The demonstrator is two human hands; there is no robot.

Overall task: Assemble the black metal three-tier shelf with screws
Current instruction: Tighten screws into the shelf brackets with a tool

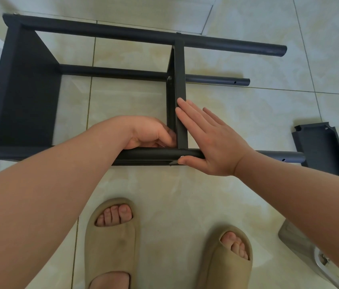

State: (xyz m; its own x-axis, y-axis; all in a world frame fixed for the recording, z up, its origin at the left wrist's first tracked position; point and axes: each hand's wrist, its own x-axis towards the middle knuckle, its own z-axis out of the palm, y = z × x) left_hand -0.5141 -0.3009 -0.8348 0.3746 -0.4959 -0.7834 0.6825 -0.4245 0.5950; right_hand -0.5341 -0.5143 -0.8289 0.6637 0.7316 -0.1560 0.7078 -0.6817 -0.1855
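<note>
- Beige foam slippers on my feet are closest, standing on the pale tiled floor below both hands.
- Just beyond my hands, the black metal three-tier shelf frame lies on its side with two tiers fitted. The loose black metal tier panel sits to the right of my right hand.
- I judge the frame stiff and fairly light but awkward, with slippery painted tubes, so it is best held on a tube beside a joint.
- My right hand is spread flat. Its fingers lie straight against the upright middle tier panel, and the thumb rests on the near round black tube by a silver screw head.
- My left hand is curled into that joint's inside corner. I cannot tell whether it pinches anything.
</note>
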